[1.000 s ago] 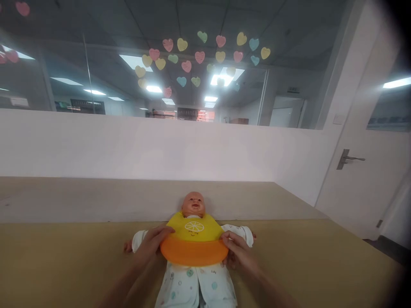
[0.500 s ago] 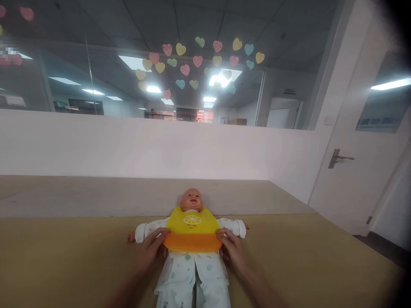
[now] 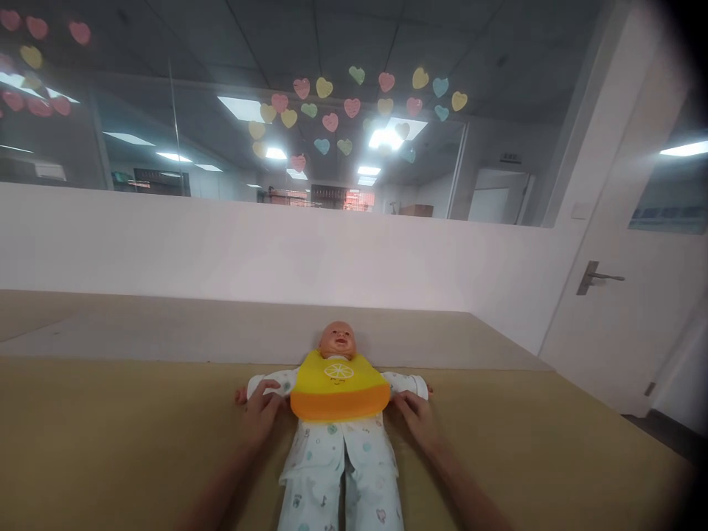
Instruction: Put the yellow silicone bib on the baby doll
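A baby doll (image 3: 338, 341) in white printed pyjamas lies on its back on a tan table (image 3: 110, 442), head away from me. A yellow bib with an orange pocket (image 3: 338, 391) rests on its chest. My left hand (image 3: 261, 414) lies on the doll's right sleeve, just left of the bib, fingers loosely spread. My right hand (image 3: 416, 414) rests at the doll's other side, beside the bib's right edge and below the other sleeve. Neither hand grips the bib.
A white low wall (image 3: 221, 251) with glass above it runs behind the table; paper hearts (image 3: 354, 103) stick on the glass. A white door with a lever handle (image 3: 597, 279) stands at the right. The table's right edge drops off toward the door.
Both hands have let go of the bib's orange pocket and slid outward to the doll's sides. The bib now lies flat on the chest.
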A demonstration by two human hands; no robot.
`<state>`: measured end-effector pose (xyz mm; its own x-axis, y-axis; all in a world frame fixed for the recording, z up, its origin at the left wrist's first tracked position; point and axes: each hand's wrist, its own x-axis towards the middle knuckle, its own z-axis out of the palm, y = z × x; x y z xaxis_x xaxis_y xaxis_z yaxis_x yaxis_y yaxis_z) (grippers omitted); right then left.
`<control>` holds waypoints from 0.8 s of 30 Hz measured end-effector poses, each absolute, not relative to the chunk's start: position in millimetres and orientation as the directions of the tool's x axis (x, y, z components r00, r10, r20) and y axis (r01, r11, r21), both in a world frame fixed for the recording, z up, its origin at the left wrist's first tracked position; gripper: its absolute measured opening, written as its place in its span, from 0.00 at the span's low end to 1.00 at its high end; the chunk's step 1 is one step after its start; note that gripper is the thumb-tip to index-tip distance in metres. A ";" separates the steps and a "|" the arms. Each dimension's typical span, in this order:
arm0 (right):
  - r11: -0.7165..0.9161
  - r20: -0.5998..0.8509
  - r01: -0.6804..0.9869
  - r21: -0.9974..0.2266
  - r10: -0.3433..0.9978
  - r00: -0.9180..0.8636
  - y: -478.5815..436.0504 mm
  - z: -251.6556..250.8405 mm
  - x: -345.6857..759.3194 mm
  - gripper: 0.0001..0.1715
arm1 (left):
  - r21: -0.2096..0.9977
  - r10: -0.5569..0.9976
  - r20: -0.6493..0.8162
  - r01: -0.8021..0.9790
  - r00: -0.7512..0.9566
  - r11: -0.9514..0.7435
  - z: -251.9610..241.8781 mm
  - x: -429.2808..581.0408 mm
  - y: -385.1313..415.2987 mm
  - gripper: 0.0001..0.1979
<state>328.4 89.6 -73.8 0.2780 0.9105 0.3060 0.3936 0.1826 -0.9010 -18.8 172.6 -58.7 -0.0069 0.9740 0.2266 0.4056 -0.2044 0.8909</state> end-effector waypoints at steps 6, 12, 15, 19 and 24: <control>0.135 0.267 0.653 -0.745 0.958 0.107 82.5 -64.2 323.8 0.19 | 0.783 0.951 0.247 0.539 0.188 -0.310 -62.3 -25.3 178.6 0.13; 0.127 0.282 0.836 -0.534 0.959 0.035 84.6 -64.2 318.1 0.22 | 0.600 0.941 0.255 0.726 0.224 -0.336 -66.4 -17.4 178.8 0.21; 0.074 0.269 0.915 -0.396 0.962 0.038 87.5 -69.4 313.8 0.25 | 0.528 0.933 0.268 0.774 0.240 -0.350 -73.6 -16.7 182.4 0.22; 0.030 0.213 0.953 -0.301 0.976 0.037 92.8 -74.9 309.5 0.29 | 0.283 0.899 0.296 0.869 0.323 -0.405 -78.2 -10.3 182.9 0.24; 0.020 0.124 0.971 -0.239 0.992 0.010 102.3 -75.7 310.8 0.33 | 0.123 0.903 0.240 0.912 0.356 -0.392 -76.4 -0.8 185.2 0.26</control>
<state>310.8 102.3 -75.7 0.0100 0.9922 0.1241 0.9708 0.0201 -0.2389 -0.8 185.2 -76.4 0.3558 0.9032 0.2402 0.9118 -0.3918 0.1228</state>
